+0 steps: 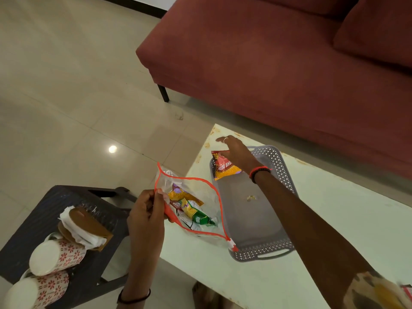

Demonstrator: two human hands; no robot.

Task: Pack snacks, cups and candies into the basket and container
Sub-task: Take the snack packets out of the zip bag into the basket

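The grey basket point(252, 221) lies on the pale table point(334, 230), and everything else can be placed from it. At the basket's far end, the right hand point(238, 155) grips a red-and-yellow snack packet point(224, 167) by its upper edge, the packet hanging just over the basket's far corner and not yet resting flat on the floor of it. Just beside the basket's left wall, overlapping its rim, sits a clear zip bag point(191, 210) with a red seal; the left hand point(146, 216) pinches the bag's near lip and holds its mouth open. More snack packets point(189, 208) remain inside. Well to the left of the basket, on a dark stool point(93, 241), two patterned cups point(55, 259) lie on their sides next to a brown stack wrapped in white paper point(84, 228).

The step in hand appears to be setting this packet down. To do it well, the person should lower it to the basket's floor at the far end and lay it flat against the end wall, so later packets and cups have room. Letting go only when it rests would prevent it tipping over the low rim. The left hand should keep the bag open for the next reach.
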